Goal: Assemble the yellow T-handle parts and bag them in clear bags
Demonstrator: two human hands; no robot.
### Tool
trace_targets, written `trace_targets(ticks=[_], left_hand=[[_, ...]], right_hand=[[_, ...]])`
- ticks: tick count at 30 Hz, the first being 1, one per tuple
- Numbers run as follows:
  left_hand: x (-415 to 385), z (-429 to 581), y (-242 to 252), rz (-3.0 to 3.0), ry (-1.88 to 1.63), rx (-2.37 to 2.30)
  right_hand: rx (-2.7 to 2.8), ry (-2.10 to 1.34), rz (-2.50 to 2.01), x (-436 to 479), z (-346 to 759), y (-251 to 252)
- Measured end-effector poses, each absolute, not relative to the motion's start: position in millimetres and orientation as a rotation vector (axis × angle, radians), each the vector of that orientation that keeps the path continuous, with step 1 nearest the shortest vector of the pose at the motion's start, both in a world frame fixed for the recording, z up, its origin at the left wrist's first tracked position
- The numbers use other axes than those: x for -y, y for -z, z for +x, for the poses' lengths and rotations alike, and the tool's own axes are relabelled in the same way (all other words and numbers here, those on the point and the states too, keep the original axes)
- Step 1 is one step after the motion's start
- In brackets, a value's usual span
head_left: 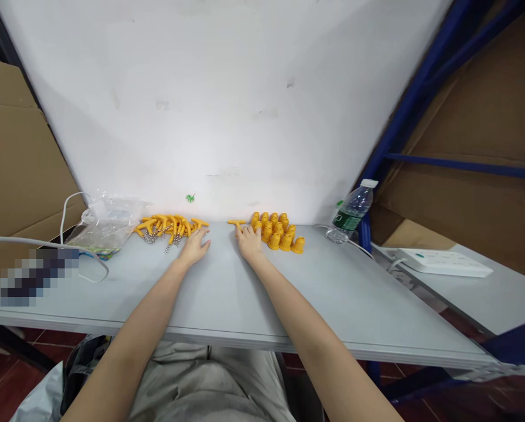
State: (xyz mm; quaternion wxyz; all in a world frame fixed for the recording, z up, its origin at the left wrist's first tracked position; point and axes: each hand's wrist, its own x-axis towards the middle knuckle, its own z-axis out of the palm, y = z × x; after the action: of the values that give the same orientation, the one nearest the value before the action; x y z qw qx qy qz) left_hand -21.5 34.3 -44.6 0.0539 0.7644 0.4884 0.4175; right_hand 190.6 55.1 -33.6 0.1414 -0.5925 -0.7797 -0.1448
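Landmark: the grey table (pixel 227 305), with everything below placed against it
My left hand (pixel 195 246): lies palm down on the table near its far edge, fingers spread loosely and gripping nothing, fingertips just short of the pile of yellow T-shaped pieces
Pile of yellow T-shaped pieces (pixel 170 225): heaped at the table's far edge, left of centre, with small metal chains (pixel 150 236) tangled among them
My right hand (pixel 248 241): flat on the table right of my left hand, fingers stretched forward; the tips seem to touch a single yellow T-piece, though from here I cannot tell whether they pinch it
Single yellow T-piece (pixel 236 223): lies alone at the table's far edge, between the pile and the cones
Yellow cones (pixel 278 231): a cluster standing upright in rows on the table, just right of my right hand
Clear plastic bag (pixel 108 220): crumpled at the table's far left
Water bottle (pixel 353 211): leaning at the table's far right corner
White power strip (pixel 442 262): on the neighbouring surface, off the table's right side
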Motion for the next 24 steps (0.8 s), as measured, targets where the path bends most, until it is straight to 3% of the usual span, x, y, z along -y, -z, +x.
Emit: trace_targets(ticks=[24], left_hand=[[-29,-20,38,2.311,-1.053,-1.623]], right_hand=[[2.079,0.340,-1.904,-57,204,36]])
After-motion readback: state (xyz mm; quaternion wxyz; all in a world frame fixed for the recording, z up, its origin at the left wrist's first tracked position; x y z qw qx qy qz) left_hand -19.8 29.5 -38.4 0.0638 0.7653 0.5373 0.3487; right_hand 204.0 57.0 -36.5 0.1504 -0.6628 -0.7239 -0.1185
